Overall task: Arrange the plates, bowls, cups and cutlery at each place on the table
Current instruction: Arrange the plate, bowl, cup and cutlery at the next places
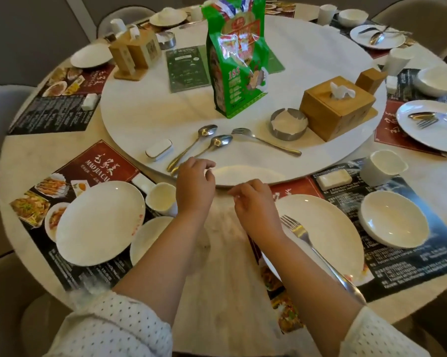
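Observation:
A white plate point(245, 174) lies at the near edge of the round turntable point(320, 60). My left hand point(195, 182) pinches its left rim, and my right hand point(252, 202) curls its fingers on the near rim. Beyond the plate, two spoons point(207, 131) point(221, 140), a fork point(265, 142) and a white chopstick rest point(159, 150) lie on the turntable. The left place has a plate point(100, 222), a bowl point(150, 239) and a cup point(162, 199). The right place has a plate point(328, 222) with a fork point(303, 237) on it, a bowl point(395, 219), a cup point(382, 167) and a rest point(333, 179).
On the turntable stand a tall green bag point(238, 60), a wooden tissue box point(338, 106), a metal ashtray point(289, 123) and wooden holders point(132, 52). Set places with plates and cutlery ring the far and right sides of the table. Chairs surround it.

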The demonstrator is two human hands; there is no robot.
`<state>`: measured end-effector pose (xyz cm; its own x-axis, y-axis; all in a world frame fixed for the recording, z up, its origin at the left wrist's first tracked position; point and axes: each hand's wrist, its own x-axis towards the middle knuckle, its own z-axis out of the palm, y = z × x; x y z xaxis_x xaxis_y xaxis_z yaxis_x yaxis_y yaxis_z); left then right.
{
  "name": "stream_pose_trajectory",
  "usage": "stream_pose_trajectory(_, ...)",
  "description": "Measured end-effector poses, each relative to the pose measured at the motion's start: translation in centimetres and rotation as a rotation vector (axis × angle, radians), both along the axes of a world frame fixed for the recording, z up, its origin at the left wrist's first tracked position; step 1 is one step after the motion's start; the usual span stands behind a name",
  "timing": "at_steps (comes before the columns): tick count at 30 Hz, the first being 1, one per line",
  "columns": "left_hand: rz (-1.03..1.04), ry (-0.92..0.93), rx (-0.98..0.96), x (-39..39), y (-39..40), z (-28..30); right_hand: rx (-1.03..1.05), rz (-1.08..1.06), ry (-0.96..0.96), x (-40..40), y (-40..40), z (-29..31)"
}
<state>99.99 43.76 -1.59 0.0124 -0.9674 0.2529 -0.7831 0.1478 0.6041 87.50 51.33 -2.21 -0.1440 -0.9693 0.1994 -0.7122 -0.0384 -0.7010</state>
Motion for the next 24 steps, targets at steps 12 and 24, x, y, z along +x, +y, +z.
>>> stream_pose_trajectory(12, -0.027, -0.278, 0.13, 1.5, -8.6, -1.9, 0.085, -0.071, -0.079, 1.7, -4.7, -0.7)
stream_pose_trajectory(24, -0.094, 0.169, 0.383, -1.3, -4.9, 1.7, 0.169, -0.311, -0.48, 0.6, -3.5, 1.0)
